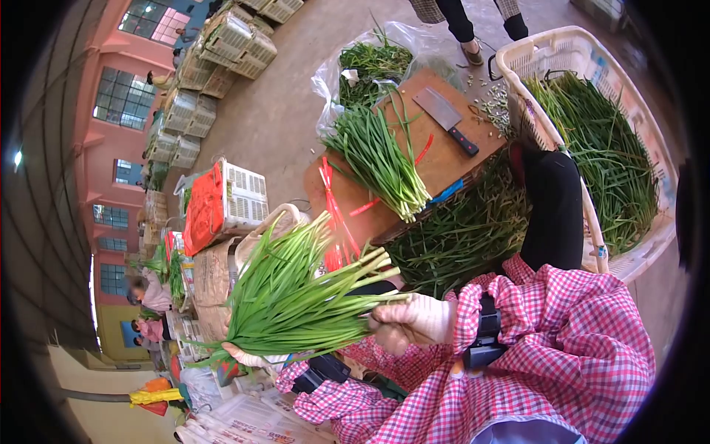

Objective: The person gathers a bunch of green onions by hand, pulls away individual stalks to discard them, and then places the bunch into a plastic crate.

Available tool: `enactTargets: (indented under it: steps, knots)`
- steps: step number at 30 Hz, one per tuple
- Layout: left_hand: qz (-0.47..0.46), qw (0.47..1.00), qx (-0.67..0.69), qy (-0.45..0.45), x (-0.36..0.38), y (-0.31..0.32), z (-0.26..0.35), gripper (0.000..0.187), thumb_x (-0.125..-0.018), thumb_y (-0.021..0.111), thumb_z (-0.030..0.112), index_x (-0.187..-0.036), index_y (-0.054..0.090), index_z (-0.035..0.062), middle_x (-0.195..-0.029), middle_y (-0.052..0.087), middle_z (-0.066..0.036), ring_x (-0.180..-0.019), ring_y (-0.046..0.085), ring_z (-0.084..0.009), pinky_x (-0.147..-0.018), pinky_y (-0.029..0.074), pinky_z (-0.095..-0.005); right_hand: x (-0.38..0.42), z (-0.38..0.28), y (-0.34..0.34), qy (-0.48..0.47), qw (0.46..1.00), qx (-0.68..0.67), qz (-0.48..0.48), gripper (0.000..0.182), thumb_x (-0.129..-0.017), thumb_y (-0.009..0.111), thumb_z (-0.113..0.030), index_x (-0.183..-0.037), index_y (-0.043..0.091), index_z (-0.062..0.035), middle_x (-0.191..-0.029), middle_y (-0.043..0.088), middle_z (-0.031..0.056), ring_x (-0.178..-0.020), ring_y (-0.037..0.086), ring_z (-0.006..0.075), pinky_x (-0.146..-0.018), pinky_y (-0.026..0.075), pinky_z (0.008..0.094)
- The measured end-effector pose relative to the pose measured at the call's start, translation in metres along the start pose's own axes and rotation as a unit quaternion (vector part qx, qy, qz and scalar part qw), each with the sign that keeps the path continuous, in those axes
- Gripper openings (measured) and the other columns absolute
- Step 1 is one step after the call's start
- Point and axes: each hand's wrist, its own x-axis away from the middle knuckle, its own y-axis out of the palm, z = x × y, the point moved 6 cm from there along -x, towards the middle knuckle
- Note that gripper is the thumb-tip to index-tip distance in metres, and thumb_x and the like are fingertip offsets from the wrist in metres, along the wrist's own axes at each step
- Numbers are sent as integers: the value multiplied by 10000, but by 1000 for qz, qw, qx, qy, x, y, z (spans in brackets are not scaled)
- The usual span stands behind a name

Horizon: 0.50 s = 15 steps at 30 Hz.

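A loose bunch of long-leaved greens [296, 296], like garlic chives with pale stem ends, lies across both my hands. My right hand [414, 323], in a pale glove, is closed round the bunch near its stem ends. My left hand [248, 357] holds the leafy end from below, its fingers partly hidden by leaves. Beyond them, another bunch of the greens [373, 159] rests on a brown board [477, 133]. A cleaver [447, 120] with a dark handle lies flat there too. Red ties [335, 214] hang at the board's near edge.
A large white basket [595, 251] full of greens stands at right. Loose leaves [470, 222] lie below the board. Behind it is a plastic sheet [323, 85] with more greens. A white crate [246, 194] with red plastic stands at left; stacked crates [180, 111] and other people are farther off.
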Motion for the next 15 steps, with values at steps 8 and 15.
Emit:
enactTargets:
  steps: [8, 15]
  knots:
    - [-157, 985, -14, 70, -15, 11, 39, 364, -940, 446, 312, -1095, 600, 21, -1107, 629, -117, -1057, 573, -270, -963, 425, -506, 75, -97, -66, 152, 482, 861, -60, 301, -822, 608, -287, -1040, 668, -88, -920, 684, 116, -849, 647, 289, -761, 505, 383]
    - [-240, 970, 27, 22, -6, 45, 35, 374, -946, 436, 305, -1148, 562, 16, -1131, 612, -130, -1055, 576, -269, -958, 439, -492, 84, -125, -51, 204, 362, 909, 11, 374, -804, 604, -301, -1119, 631, -101, -947, 678, 129, -908, 641, 329, -788, 508, 410]
